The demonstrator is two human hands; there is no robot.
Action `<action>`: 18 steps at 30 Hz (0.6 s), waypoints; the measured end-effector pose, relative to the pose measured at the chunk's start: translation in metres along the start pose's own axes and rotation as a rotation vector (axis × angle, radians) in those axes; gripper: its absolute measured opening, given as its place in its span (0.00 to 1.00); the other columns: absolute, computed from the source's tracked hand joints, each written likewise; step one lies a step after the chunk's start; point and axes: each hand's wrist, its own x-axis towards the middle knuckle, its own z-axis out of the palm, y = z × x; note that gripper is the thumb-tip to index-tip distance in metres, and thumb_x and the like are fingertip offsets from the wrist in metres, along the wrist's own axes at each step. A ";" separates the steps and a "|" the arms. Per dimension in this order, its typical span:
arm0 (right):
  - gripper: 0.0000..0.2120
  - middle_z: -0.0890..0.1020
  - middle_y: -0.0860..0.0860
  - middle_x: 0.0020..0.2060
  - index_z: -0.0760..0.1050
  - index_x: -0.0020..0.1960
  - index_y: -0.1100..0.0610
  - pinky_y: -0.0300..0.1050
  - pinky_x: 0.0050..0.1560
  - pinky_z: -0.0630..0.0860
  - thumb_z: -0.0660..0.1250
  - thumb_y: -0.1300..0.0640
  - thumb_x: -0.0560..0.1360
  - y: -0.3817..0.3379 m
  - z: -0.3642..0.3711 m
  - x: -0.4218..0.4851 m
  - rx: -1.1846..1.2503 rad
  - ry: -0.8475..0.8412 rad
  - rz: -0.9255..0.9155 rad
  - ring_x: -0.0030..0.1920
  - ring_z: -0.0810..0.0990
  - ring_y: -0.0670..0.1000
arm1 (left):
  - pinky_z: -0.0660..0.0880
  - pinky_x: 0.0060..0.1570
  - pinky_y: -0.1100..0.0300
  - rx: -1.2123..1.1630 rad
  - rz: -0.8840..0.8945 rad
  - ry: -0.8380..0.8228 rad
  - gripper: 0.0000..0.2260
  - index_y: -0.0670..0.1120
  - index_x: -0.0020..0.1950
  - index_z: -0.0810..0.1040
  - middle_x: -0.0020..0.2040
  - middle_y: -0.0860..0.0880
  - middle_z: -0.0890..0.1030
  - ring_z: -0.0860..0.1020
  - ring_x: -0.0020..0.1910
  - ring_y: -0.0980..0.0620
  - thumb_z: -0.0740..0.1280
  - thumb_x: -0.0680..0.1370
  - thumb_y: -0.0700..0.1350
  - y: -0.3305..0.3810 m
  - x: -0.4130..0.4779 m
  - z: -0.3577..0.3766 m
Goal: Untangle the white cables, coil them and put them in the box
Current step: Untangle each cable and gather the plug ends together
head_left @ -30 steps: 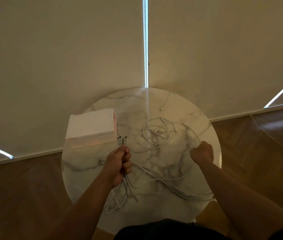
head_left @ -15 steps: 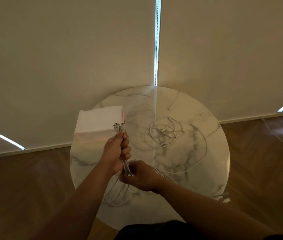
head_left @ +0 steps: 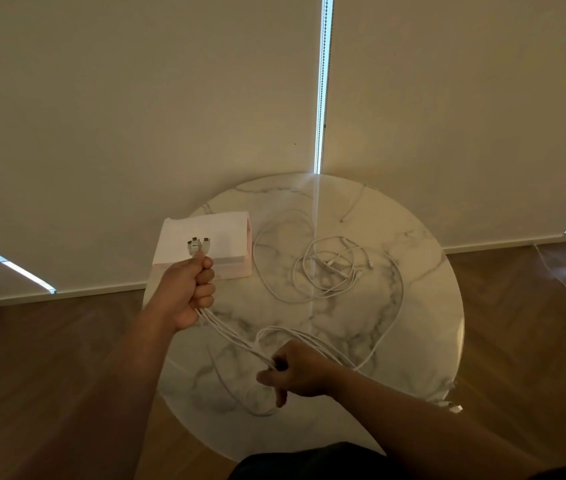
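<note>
My left hand [head_left: 190,292] is a fist around a bunch of white cables [head_left: 229,336], with their connector ends [head_left: 198,244] sticking up above the thumb, in front of the box. The strands run taut down and right to my right hand [head_left: 295,370], which pinches the same bunch low over the near part of the table. Beyond my right hand the cables trail off toward the table's right side. A loose tangle of white cables [head_left: 330,268] lies at the table's middle. The white box [head_left: 226,244] with pink sides sits at the far left of the table.
The round marble table [head_left: 423,341] stands against pale roller blinds. Slack cable loops [head_left: 240,400] lie near the front edge, and one white plug [head_left: 455,407] hangs off the right rim. Another short cable end [head_left: 352,207] lies at the back. Wooden floor surrounds the table.
My right hand came in from the right edge to the bunch under my left fist, then slid down along the strands toward me. My left hand lifted the connector ends over the box.
</note>
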 end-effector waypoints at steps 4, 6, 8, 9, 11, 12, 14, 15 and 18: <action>0.16 0.77 0.49 0.26 0.80 0.41 0.63 0.40 0.32 0.67 0.67 0.50 0.76 0.010 0.010 0.009 -0.068 -0.017 0.010 0.26 0.71 0.43 | 0.50 0.18 0.68 0.007 -0.013 -0.004 0.16 0.49 0.39 0.68 0.23 0.56 0.59 0.53 0.18 0.61 0.53 0.85 0.51 0.016 -0.003 -0.020; 0.16 0.76 0.58 0.33 0.75 0.41 0.63 0.45 0.37 0.66 0.66 0.49 0.77 0.014 0.020 0.013 -0.095 -0.005 -0.010 0.33 0.73 0.50 | 0.50 0.18 0.68 -0.016 -0.004 -0.008 0.16 0.49 0.39 0.67 0.23 0.56 0.58 0.51 0.19 0.60 0.52 0.85 0.50 0.022 -0.007 -0.027; 0.15 0.76 0.57 0.38 0.74 0.42 0.60 0.47 0.41 0.67 0.65 0.48 0.77 0.017 0.028 0.019 -0.141 -0.005 -0.023 0.39 0.74 0.55 | 0.50 0.17 0.68 -0.038 0.018 -0.001 0.16 0.50 0.38 0.67 0.23 0.56 0.59 0.48 0.22 0.58 0.52 0.85 0.49 0.028 -0.010 -0.031; 0.15 0.77 0.57 0.42 0.75 0.46 0.58 0.48 0.45 0.69 0.64 0.45 0.76 0.020 0.030 0.020 -0.186 0.013 -0.020 0.45 0.76 0.56 | 0.50 0.17 0.67 -0.052 0.036 0.001 0.16 0.50 0.38 0.67 0.23 0.56 0.59 0.48 0.24 0.57 0.52 0.85 0.49 0.032 -0.012 -0.033; 0.23 0.75 0.55 0.62 0.72 0.64 0.52 0.48 0.62 0.69 0.64 0.39 0.75 0.034 0.028 0.018 -0.280 0.060 0.011 0.63 0.72 0.55 | 0.50 0.17 0.67 -0.064 0.085 0.011 0.16 0.50 0.38 0.67 0.23 0.57 0.59 0.48 0.24 0.57 0.52 0.85 0.49 0.041 -0.013 -0.034; 0.30 0.70 0.52 0.70 0.65 0.72 0.49 0.48 0.68 0.65 0.66 0.38 0.74 0.043 0.024 0.015 -0.310 0.073 0.015 0.69 0.68 0.53 | 0.50 0.17 0.67 -0.053 0.103 0.020 0.16 0.50 0.38 0.66 0.23 0.57 0.59 0.49 0.22 0.58 0.52 0.85 0.49 0.044 -0.013 -0.033; 0.39 0.63 0.46 0.75 0.56 0.77 0.47 0.46 0.70 0.66 0.69 0.40 0.73 0.055 0.016 0.009 -0.309 0.069 -0.028 0.72 0.65 0.48 | 0.51 0.18 0.68 0.009 0.124 0.047 0.16 0.50 0.38 0.67 0.23 0.57 0.59 0.54 0.18 0.60 0.53 0.85 0.48 0.046 -0.012 -0.029; 0.40 0.61 0.44 0.75 0.55 0.77 0.46 0.46 0.68 0.69 0.71 0.42 0.72 0.057 0.014 0.006 -0.298 0.094 -0.052 0.71 0.66 0.47 | 0.51 0.18 0.69 0.050 0.133 0.061 0.15 0.50 0.38 0.67 0.24 0.56 0.59 0.55 0.18 0.60 0.53 0.85 0.49 0.043 -0.012 -0.027; 0.30 0.67 0.45 0.68 0.66 0.72 0.48 0.43 0.56 0.75 0.72 0.51 0.73 0.063 0.003 0.002 -0.245 0.293 -0.069 0.56 0.75 0.44 | 0.52 0.19 0.69 0.164 0.158 0.099 0.16 0.49 0.39 0.68 0.26 0.55 0.60 0.55 0.20 0.60 0.55 0.84 0.52 0.032 -0.007 -0.023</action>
